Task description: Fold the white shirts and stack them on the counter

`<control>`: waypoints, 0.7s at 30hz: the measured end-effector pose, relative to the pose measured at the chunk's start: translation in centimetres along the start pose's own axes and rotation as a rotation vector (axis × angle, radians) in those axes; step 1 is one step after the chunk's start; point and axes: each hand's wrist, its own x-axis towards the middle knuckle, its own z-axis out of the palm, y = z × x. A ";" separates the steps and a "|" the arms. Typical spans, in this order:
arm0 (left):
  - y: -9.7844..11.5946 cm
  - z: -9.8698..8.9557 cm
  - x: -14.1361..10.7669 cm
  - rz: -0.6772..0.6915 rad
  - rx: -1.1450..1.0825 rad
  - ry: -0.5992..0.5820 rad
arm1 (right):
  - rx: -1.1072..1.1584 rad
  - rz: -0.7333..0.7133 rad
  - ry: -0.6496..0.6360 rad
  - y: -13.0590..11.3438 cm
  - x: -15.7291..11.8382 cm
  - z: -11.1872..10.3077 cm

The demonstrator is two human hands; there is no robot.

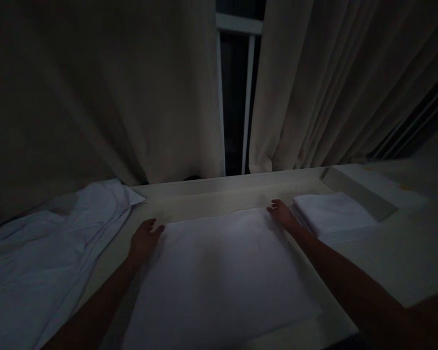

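A white cloth (219, 277) lies spread flat on the pale table in front of me. My left hand (145, 239) is beside its far left corner, fingers apart and thumb close to the edge. At the far right corner is my right hand (280, 214), its fingers parted and slightly curled next to the cloth's edge. Neither hand visibly grips the fabric; whether the fingertips touch it is hard to tell in the dim light. Just right of my right hand sits a neat stack of folded white cloths (336, 214).
Loose, crumpled white fabric (58, 243) covers the table's left side. A low raised rim (226, 184) runs along the back of the table (397, 257). A slanted pale panel (361, 192) stands behind the stack. Beige curtains (160, 97) hang behind, parted at a dark window (235, 97).
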 end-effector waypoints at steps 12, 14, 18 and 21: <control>-4.5 3.3 -26.4 0.485 0.660 -0.019 | -0.625 -0.400 -0.039 5.8 -28.0 -1.3; -4.7 3.2 -27.5 0.429 0.695 0.046 | -0.652 -0.328 -0.027 6.7 -28.5 -1.9; -3.8 2.9 -29.6 0.368 0.689 0.051 | -0.683 -0.260 -0.020 7.7 -28.5 -2.7; -3.3 2.9 -31.0 0.334 0.661 0.024 | -0.718 -0.237 0.018 8.1 -29.1 -3.0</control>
